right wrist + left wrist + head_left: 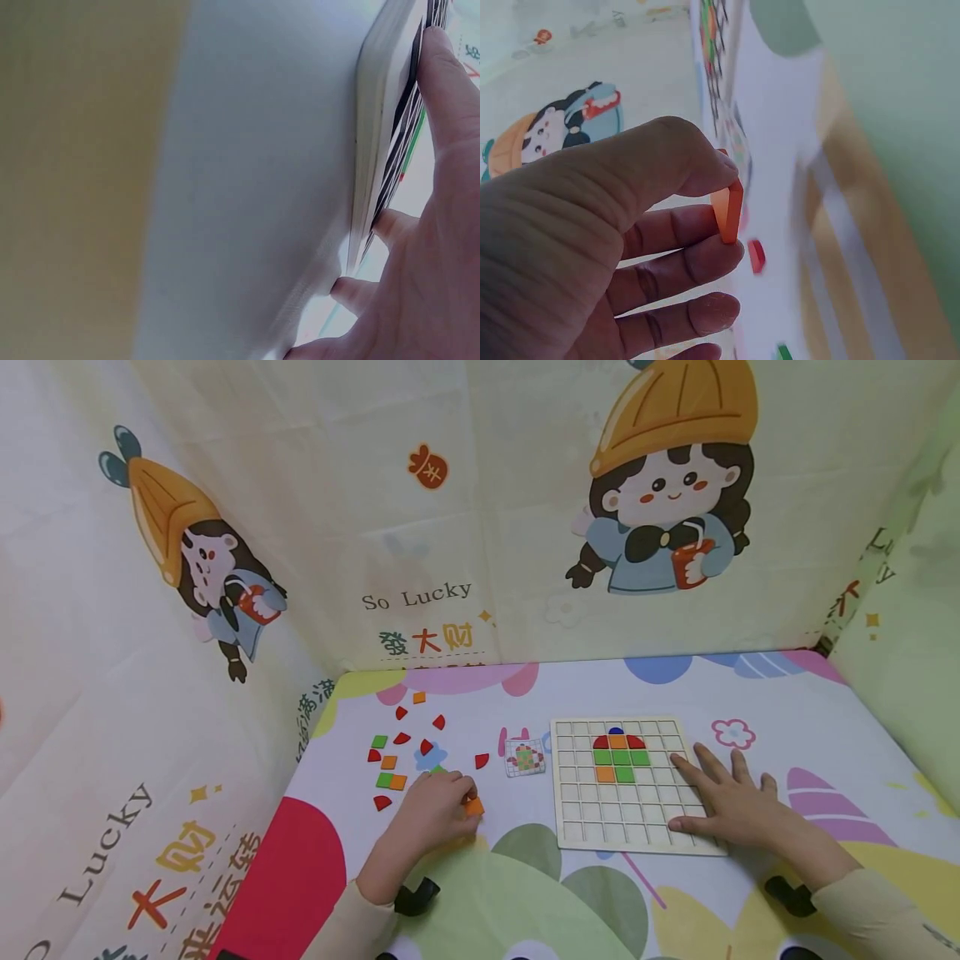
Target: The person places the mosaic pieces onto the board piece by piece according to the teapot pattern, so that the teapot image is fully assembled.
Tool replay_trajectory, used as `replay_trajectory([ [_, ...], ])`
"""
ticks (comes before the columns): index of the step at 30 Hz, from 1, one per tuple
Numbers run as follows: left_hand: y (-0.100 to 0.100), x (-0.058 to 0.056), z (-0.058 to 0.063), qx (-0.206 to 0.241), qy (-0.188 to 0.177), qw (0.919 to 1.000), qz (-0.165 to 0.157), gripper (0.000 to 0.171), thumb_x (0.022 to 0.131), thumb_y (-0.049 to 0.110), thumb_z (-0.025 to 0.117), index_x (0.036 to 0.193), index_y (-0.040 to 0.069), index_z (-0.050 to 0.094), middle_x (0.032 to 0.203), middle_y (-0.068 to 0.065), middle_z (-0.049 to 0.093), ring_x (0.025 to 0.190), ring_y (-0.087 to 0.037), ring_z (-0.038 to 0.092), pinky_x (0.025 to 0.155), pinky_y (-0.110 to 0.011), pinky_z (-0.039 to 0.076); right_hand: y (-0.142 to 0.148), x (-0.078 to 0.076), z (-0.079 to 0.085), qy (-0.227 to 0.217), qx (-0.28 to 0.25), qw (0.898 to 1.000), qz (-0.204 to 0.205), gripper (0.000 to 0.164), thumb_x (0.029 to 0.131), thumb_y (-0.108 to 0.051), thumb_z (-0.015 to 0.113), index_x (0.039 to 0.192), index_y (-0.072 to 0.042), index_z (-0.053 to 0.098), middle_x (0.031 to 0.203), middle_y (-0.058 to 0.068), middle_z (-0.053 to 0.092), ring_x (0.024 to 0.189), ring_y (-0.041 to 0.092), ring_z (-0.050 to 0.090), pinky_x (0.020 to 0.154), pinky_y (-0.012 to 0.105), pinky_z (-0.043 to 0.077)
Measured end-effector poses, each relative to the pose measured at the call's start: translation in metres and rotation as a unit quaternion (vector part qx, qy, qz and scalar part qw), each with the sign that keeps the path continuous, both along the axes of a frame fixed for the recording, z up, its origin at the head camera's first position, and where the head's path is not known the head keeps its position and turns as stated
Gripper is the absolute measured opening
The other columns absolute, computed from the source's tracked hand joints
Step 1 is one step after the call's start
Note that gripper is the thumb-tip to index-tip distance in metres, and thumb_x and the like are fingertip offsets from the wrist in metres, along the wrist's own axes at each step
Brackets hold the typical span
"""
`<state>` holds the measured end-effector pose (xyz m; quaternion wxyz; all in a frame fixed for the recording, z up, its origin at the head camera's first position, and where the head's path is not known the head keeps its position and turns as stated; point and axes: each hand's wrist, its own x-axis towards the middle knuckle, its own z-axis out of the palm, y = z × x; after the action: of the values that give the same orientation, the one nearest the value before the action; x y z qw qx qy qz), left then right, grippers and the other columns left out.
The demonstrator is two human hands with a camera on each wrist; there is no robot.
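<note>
My left hand (431, 808) pinches an orange square tile (733, 210) between thumb and forefinger, above the table left of the wooden grid board (588, 814). In the left wrist view its other fingers lie loosely bent. With fingers spread, my right hand (742, 806) rests on the board's right side; thumb and fingertips touch its face and edge. On the board, a blue piece (616, 731) tops a row of red quarter-circles and an orange square (617, 742). Below come green squares (622, 757), then one orange and one green square. A small pattern card (524, 758) lies left of the board.
Left of the card, loose pieces are scattered: several red quarter-circles (402, 738), orange squares (389, 762) and green squares (380, 742). A printed cloth covers the table (525, 885). Patterned curtains (517, 568) stand along the back and sides.
</note>
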<state>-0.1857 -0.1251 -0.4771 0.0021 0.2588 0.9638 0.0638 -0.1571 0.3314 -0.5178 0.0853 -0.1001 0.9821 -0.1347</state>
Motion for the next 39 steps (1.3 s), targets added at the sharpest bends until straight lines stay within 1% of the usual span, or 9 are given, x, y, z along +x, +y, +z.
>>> replay_trajectory([
  [2, 0.006, -0.002, 0.000, 0.005, 0.000, 1.0000, -0.008, 0.023, 0.082, 0.036, 0.081, 0.095, 0.019, 0.072, 0.081, 0.009, 0.061, 0.072, -0.008, 0.050, 0.070, -0.028, 0.048, 0.000, 0.000, -0.001, 0.000, 0.000, 1.000, 0.000, 0.112, 0.079, -0.084, 0.061, 0.165, -0.024, 0.021, 0.167, 0.029, 0.012, 0.139, 0.078, 0.005, 0.094, 0.095, 0.006],
  [6, 0.018, -0.004, 0.004, 0.006, 0.003, 0.9997, -0.023, 0.022, 0.083, 0.036, 0.080, 0.095, 0.020, 0.071, 0.083, 0.009, 0.062, 0.075, -0.008, 0.050, 0.073, -0.029, 0.047, -0.001, 0.000, -0.001, 0.001, 0.003, 1.000, 0.001, 0.112, 0.079, -0.084, 0.061, 0.165, -0.023, 0.022, 0.167, 0.029, 0.013, 0.139, 0.078, 0.006, 0.094, 0.095, 0.007],
  [13, 0.040, -0.009, 0.010, -0.021, 0.003, 0.9987, -0.047, 0.023, 0.083, 0.036, 0.080, 0.098, 0.021, 0.071, 0.087, 0.009, 0.066, 0.080, -0.008, 0.054, 0.079, -0.032, 0.049, -0.003, 0.000, 0.001, 0.005, 0.006, 1.000, 0.003, 0.108, 0.081, -0.080, 0.063, 0.164, -0.023, 0.024, 0.167, 0.029, 0.014, 0.138, 0.078, 0.007, 0.094, 0.095, 0.009],
  [20, 0.058, -0.019, 0.006, -0.038, 0.016, 0.9958, -0.081, 0.021, 0.084, 0.036, 0.077, 0.099, 0.023, 0.072, 0.088, 0.012, 0.065, 0.081, -0.009, 0.055, 0.085, -0.034, 0.051, -0.004, 0.000, 0.001, -0.002, 0.004, 1.000, -0.001, 0.108, 0.081, -0.080, 0.064, 0.164, -0.022, 0.025, 0.167, 0.029, 0.013, 0.139, 0.078, 0.006, 0.094, 0.095, 0.007],
  [23, 0.065, -0.024, 0.002, -0.043, 0.026, 0.9944, -0.093, 0.019, 0.085, 0.035, 0.076, 0.099, 0.023, 0.073, 0.086, 0.012, 0.063, 0.078, -0.008, 0.053, 0.081, -0.032, 0.050, -0.004, 0.000, 0.001, -0.002, 0.003, 1.000, -0.001, 0.108, 0.081, -0.079, 0.064, 0.164, -0.022, 0.024, 0.167, 0.029, 0.013, 0.139, 0.078, 0.006, 0.094, 0.095, 0.007],
  [26, 0.073, -0.028, 0.000, -0.044, 0.033, 0.9935, -0.100, 0.020, 0.085, 0.035, 0.076, 0.100, 0.024, 0.072, 0.085, 0.013, 0.061, 0.076, -0.007, 0.051, 0.075, -0.029, 0.045, -0.004, 0.000, 0.001, 0.000, 0.005, 1.000, 0.000, 0.109, 0.081, -0.080, 0.064, 0.164, -0.022, 0.024, 0.167, 0.029, 0.013, 0.139, 0.078, 0.006, 0.094, 0.095, 0.007],
  [29, 0.084, -0.032, 0.002, -0.039, 0.034, 0.9929, -0.107, 0.020, 0.085, 0.034, 0.074, 0.102, 0.023, 0.071, 0.084, 0.013, 0.059, 0.076, -0.006, 0.050, 0.074, -0.028, 0.042, -0.004, 0.001, 0.002, 0.003, 0.004, 1.000, 0.001, 0.109, 0.081, -0.079, 0.064, 0.164, -0.022, 0.024, 0.167, 0.029, 0.013, 0.139, 0.078, 0.006, 0.094, 0.095, 0.008],
  [33, 0.098, -0.037, 0.004, -0.027, 0.032, 0.9921, -0.118, 0.020, 0.086, 0.033, 0.074, 0.102, 0.022, 0.071, 0.081, 0.013, 0.056, 0.076, -0.006, 0.050, 0.072, -0.024, 0.043, -0.003, 0.002, 0.003, 0.006, 0.003, 1.000, 0.000, 0.109, 0.081, -0.078, 0.065, 0.164, -0.021, 0.024, 0.167, 0.029, 0.014, 0.139, 0.078, 0.007, 0.095, 0.094, 0.009],
  [39, 0.117, -0.043, 0.004, -0.008, 0.023, 0.9920, -0.124, 0.022, 0.087, 0.034, 0.074, 0.105, 0.022, 0.072, 0.085, 0.013, 0.058, 0.075, -0.005, 0.050, 0.068, -0.020, 0.041, -0.002, 0.002, 0.003, 0.001, 0.003, 1.000, -0.003, 0.109, 0.081, -0.079, 0.065, 0.164, -0.022, 0.024, 0.167, 0.029, 0.013, 0.139, 0.078, 0.006, 0.095, 0.094, 0.007],
])
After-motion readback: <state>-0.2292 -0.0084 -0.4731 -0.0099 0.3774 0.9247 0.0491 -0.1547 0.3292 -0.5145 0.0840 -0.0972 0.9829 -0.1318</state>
